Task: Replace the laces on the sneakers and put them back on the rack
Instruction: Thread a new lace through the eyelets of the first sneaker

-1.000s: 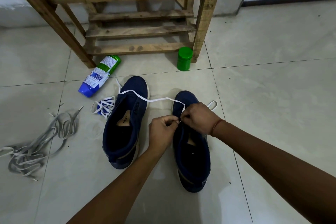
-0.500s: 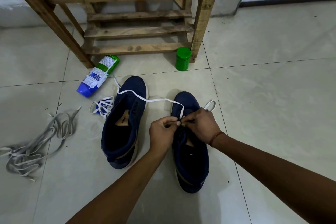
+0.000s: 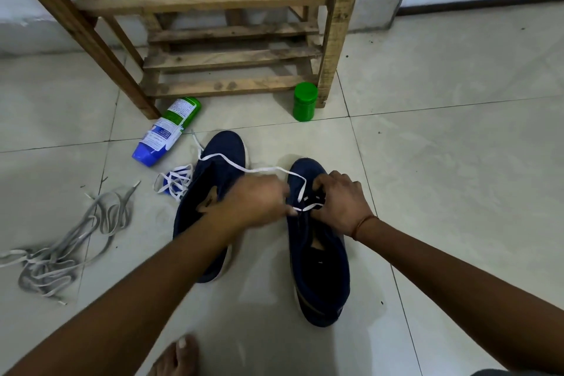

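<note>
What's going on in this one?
A person is lacing the right-hand sneaker on the floor: the left hand, blurred, and the right hand both pinch a white lace at its front eyelets. The other sneaker has no lace. Grey laces lie heaped aside; neither sneaker is on the rack yet.

Navy left sneaker point(image 3: 225, 143) and right sneaker point(image 3: 320, 278) point at the rack point(image 3: 213, 0), twelve o'clock. A white lace point(image 3: 262, 169) trails from the right one toward ten o'clock.
</note>
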